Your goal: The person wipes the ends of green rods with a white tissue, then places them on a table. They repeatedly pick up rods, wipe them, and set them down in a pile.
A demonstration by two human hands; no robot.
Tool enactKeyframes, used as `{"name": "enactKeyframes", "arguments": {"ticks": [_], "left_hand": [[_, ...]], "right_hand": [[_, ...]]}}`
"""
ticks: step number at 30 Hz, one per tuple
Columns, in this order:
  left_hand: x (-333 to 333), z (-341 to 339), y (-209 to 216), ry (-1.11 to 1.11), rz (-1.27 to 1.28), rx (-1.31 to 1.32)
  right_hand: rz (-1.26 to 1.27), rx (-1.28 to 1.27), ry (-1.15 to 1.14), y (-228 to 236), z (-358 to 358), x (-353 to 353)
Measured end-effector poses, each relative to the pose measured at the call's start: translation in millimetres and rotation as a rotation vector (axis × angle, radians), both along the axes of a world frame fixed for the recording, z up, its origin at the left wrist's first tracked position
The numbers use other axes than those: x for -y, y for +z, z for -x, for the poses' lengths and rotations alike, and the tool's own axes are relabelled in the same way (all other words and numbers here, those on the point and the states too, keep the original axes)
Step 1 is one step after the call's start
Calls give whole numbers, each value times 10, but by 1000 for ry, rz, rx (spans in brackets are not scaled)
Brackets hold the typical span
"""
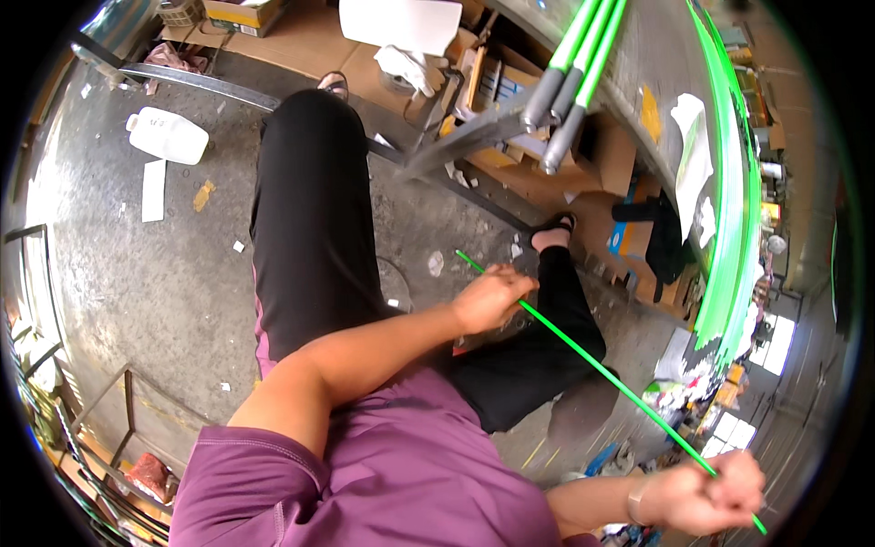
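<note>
A thin bright green rod (612,378) runs slantwise across my lap, held at two places. My left hand (495,298) is closed around it near its far end, and a short tip sticks out beyond the fingers. Toward the lower right, my right hand (709,492) grips the rod close to its other end, which pokes out below the fist. Three thicker green rods with grey ends (567,89) jut over the edge of the metal bench (629,96). Along the bench's right side lies a large bundle of green rods (732,196).
A white plastic jug (169,135) lies on the concrete floor (118,264) at left. Cardboard boxes (597,150) and a white glove (408,68) are under the bench frame. White paper (691,146) rests beside the bundle. Metal frames (128,406) stand at lower left.
</note>
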State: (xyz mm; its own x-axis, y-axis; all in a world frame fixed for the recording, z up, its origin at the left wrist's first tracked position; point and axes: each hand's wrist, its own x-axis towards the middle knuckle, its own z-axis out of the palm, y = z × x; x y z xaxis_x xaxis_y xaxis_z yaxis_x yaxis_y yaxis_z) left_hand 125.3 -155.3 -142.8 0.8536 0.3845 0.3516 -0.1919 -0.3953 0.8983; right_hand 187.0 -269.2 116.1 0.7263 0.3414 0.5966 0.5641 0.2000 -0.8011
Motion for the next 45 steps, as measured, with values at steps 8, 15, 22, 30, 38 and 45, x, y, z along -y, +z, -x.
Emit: {"name": "enactKeyframes", "arguments": {"ticks": [8, 15, 22, 30, 38, 45], "left_hand": [[-49, 1, -269, 119, -28, -142], [-165, 25, -262, 45, -75, -136], [-430, 21, 1109, -456, 257, -159], [-1004, -421, 2255, -928, 1235, 62], [-939, -675, 2318, -811, 1340, 215], [-947, -671, 2282, -732, 1324, 196]], "right_hand": [[611, -389, 119, -1196, -202, -454], [198, -207, 83, 271, -809, 747], [249, -81, -6, 355, -320, 244], [265, -472, 144, -278, 39, 139], [138, -709, 328, -233, 160, -55], [164, -749, 396, -256, 152, -120]]}}
